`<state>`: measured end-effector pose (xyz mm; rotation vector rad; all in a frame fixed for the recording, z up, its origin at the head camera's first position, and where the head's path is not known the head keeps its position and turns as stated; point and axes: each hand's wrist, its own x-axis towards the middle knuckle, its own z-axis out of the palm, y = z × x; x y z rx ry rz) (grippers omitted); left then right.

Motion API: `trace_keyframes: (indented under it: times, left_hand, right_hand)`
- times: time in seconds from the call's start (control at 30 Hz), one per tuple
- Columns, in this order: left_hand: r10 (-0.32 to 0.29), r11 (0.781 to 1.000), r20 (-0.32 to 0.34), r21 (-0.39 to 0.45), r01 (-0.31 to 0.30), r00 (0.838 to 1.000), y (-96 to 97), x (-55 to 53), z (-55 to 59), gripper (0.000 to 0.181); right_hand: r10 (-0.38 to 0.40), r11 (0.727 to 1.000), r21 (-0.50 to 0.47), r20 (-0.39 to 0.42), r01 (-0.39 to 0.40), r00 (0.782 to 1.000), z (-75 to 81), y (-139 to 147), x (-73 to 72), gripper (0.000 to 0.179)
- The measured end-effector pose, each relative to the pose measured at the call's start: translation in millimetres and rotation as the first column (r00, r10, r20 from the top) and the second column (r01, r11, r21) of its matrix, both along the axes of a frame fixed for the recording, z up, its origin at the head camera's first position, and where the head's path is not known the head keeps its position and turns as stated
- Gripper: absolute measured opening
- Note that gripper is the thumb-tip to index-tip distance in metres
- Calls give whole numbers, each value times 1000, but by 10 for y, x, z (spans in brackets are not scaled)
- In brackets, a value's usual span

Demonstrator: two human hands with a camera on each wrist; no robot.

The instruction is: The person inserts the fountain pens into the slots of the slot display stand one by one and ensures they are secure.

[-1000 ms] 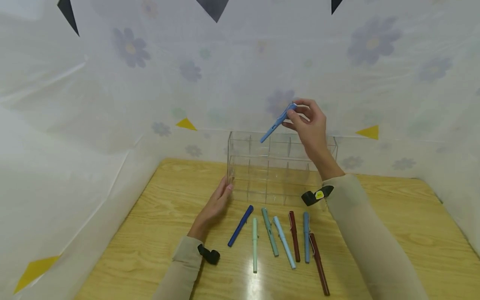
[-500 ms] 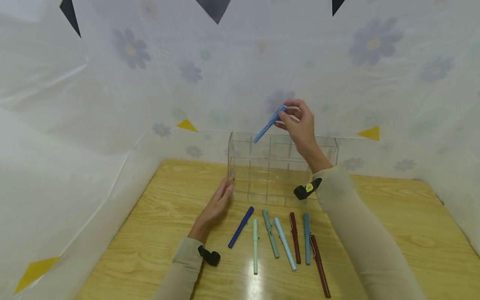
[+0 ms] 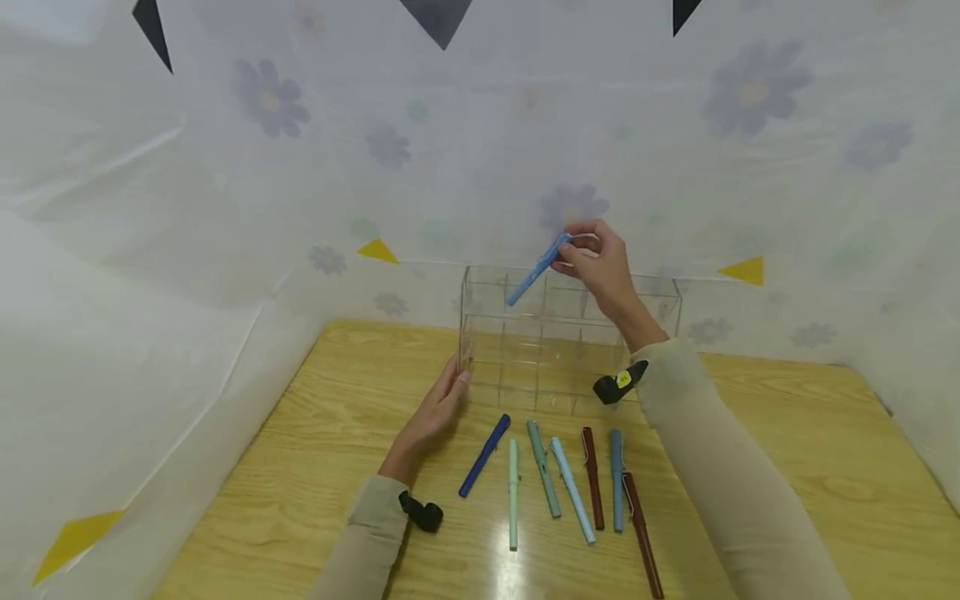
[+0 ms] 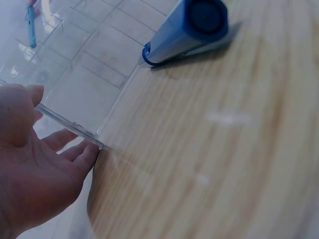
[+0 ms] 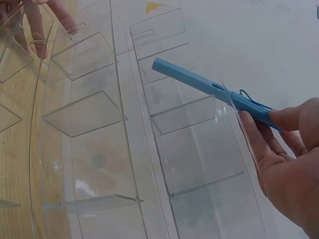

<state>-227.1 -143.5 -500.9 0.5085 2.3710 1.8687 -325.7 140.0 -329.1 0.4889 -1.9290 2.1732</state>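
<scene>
My right hand (image 3: 606, 268) pinches a light blue pen (image 3: 537, 271) by its clip end, between thumb and fingers. The pen slants down to the left, its free end overlapping the top row of a clear acrylic organizer (image 3: 557, 342) in the head view. In the right wrist view, the pen (image 5: 192, 79) crosses the organizer's upper compartments and dividers. Down at the organizer's left side, my left hand (image 3: 433, 417) holds the side panel. The left wrist view has the thumb and fingers of that hand (image 4: 45, 169) on either side of the panel's edge.
Several capped pens lie before the organizer on the wooden table (image 3: 300, 483), including a dark blue pen (image 3: 484, 456), a pale green pen (image 3: 513, 496) and a dark red pen (image 3: 642, 533). White flowered sheeting (image 3: 480, 150) encloses the table behind and at both sides.
My right hand has moved left with the light blue pen, then slightly down, over the organizer's top row. The left hand stays at the side panel; the other pens lie where they were.
</scene>
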Motion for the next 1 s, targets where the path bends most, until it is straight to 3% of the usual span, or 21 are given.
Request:
trace_keyframes:
  times: [0.23, 0.77, 0.9, 1.0]
  left_hand:
    - [-6, 1000, -12, 21, 6, 1000, 38, -12, -7, 57]
    - [-13, 1000, 1, 6, 13, 1000, 65, -42, -22, 58]
    - [-16, 1000, -8, -4, 16, 1000, 77, -35, -16, 58]
    - [-27, 1000, -14, -1, 27, 1000, 94, -33, -21, 58]
  right_hand:
    - [31, 998, 55, 52, -34, 998, 17, 75, 18, 28]
    - [171, 979, 104, 71, -178, 983, 52, 355, 37, 31]
    - [160, 977, 128, 74, -169, 984, 45, 394, 36, 37]
    - [102, 983, 143, 72, -112, 992, 41, 427, 50, 41]
